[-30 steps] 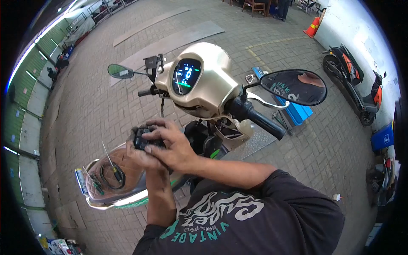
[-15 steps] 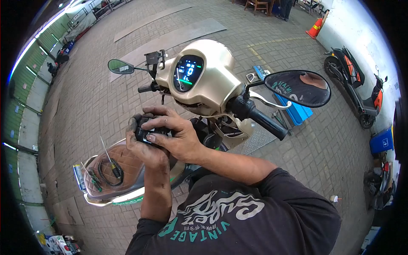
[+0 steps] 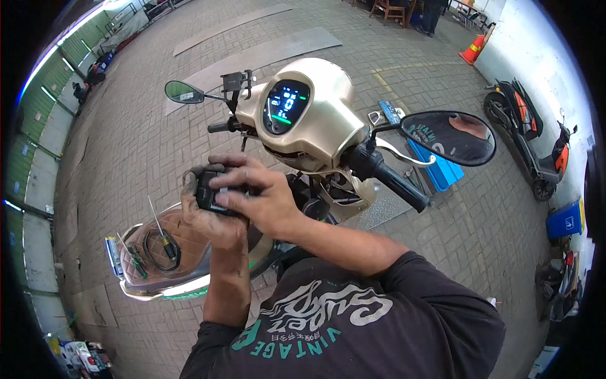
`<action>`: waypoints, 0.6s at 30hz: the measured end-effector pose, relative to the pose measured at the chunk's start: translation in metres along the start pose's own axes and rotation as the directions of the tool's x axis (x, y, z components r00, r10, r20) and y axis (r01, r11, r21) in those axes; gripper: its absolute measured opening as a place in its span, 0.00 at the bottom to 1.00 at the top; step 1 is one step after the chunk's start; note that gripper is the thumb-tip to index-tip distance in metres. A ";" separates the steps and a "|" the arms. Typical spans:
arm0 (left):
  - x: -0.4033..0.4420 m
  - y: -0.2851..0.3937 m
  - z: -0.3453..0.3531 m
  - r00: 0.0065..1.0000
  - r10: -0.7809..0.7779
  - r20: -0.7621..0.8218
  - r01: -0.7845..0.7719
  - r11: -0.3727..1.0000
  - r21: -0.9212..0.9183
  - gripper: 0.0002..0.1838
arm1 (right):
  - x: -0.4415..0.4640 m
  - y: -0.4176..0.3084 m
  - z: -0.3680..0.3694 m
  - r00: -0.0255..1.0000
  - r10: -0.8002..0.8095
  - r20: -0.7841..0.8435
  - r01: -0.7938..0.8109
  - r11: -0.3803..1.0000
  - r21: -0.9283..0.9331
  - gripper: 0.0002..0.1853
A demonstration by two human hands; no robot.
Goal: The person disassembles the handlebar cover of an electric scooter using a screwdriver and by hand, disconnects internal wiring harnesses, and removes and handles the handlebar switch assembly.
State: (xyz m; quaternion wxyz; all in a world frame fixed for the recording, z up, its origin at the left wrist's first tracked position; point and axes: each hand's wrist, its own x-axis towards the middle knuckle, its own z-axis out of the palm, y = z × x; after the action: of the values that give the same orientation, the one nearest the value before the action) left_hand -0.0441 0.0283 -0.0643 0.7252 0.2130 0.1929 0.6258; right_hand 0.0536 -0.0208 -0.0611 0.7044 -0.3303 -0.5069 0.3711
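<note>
My left hand (image 3: pixel 211 222) is wrapped round a small black object (image 3: pixel 207 191) from below and the side. Over its top lie the bent fingers of my right hand (image 3: pixel 268 199), the thumb pressed to its near side. Most of the object is hidden. Both hands are above the front of the brown seat (image 3: pixel 183 237) of a gold scooter (image 3: pixel 328 95), whose display is lit. On the seat rest a coiled black cable (image 3: pixel 151 252), a yellow-and-black screwdriver (image 3: pixel 169 247) and a green-handled tool (image 3: pixel 139 264).
The scooter's right handlebar grip (image 3: pixel 401 186) and mirror (image 3: pixel 448 138) stick out to the right. Beyond them a blue toolbox (image 3: pixel 442 167) is on the brick floor. An orange cone (image 3: pixel 471 50) and parked orange-and-black scooters (image 3: pixel 521 107) line the white wall. A person (image 3: pixel 432 16) stands far back.
The view has shifted slightly, with the scooter now further right in it. Both hands still hold the black object, and my right fingers have moved a little over it.
</note>
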 end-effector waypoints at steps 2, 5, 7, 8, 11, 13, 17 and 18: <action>0.001 0.007 -0.006 0.939 0.013 0.345 0.002 0.999 -0.042 0.14 | -0.001 -0.002 -0.001 0.995 -0.083 0.059 0.084 0.996 -0.015 0.13; 0.004 0.003 -0.010 0.959 0.065 0.276 -0.073 0.997 0.017 0.14 | 0.006 -0.006 -0.011 0.990 -0.076 0.118 0.086 0.993 -0.083 0.14; -0.002 0.006 0.013 0.991 0.046 0.128 -0.048 0.999 0.006 0.16 | 0.010 -0.006 -0.004 0.999 -0.001 0.049 -0.003 0.998 0.065 0.14; -0.004 0.008 0.021 1.000 0.015 0.019 -0.014 1.000 -0.017 0.17 | 0.011 -0.008 0.000 0.999 0.043 0.021 -0.046 0.989 0.141 0.14; 0.002 0.011 0.014 0.992 -0.041 0.121 0.041 0.999 0.007 0.17 | 0.007 -0.008 -0.002 0.992 -0.101 0.073 0.101 0.995 -0.001 0.13; -0.001 0.011 0.015 0.991 -0.026 0.129 0.024 0.999 0.023 0.16 | 0.006 -0.001 -0.007 0.982 -0.144 0.124 0.144 0.989 0.006 0.13; 0.006 0.010 0.013 0.995 -0.043 0.090 0.050 0.995 -0.082 0.15 | 0.008 -0.008 0.001 1.000 -0.020 0.001 0.020 0.999 0.040 0.13; 0.005 0.011 0.014 0.993 -0.064 0.099 0.074 0.993 -0.097 0.15 | 0.008 -0.006 0.001 0.996 -0.087 0.030 0.086 0.996 0.028 0.13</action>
State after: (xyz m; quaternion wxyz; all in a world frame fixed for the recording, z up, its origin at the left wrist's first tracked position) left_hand -0.0453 0.0337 -0.0469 0.7645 0.1991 0.1338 0.5983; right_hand 0.0551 -0.0172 -0.0517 0.7162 -0.2932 -0.5265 0.3520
